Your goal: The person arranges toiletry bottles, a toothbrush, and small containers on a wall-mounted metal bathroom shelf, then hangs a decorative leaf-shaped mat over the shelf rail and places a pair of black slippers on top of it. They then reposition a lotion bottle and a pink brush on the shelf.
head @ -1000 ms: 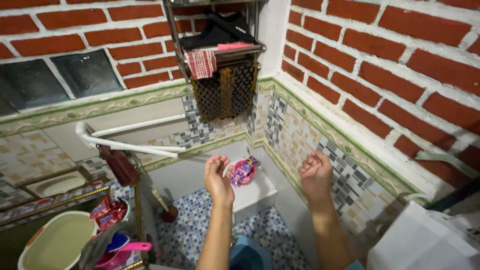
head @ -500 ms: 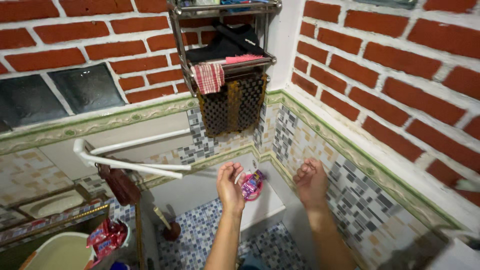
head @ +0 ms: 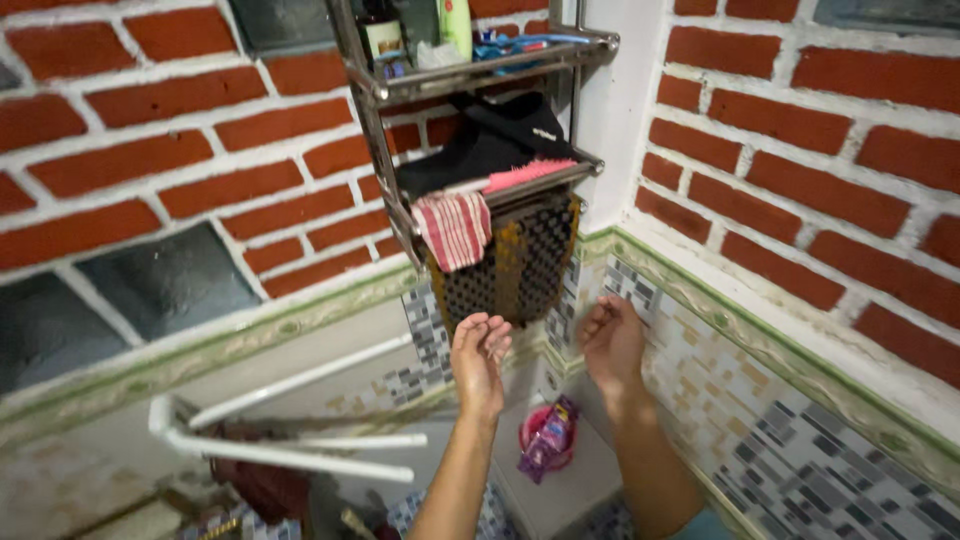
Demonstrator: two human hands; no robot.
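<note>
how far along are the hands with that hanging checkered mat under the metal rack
Done: both hands are raised to the black checkered mat hanging below the metal rack. In hand: nothing; the left hand and right hand are open and empty, close to its lower edge. Left: the mat hangs untouched, the red striped cloth draped beside it.

A home bathroom is indicated by red brick walls (head: 790,150) above mosaic tiling (head: 760,440), a metal corner shelf (head: 480,80) stocked with toiletry bottles (head: 455,25), a white towel rail (head: 290,455), and a striped cloth (head: 455,228) hung over the rack.
</note>
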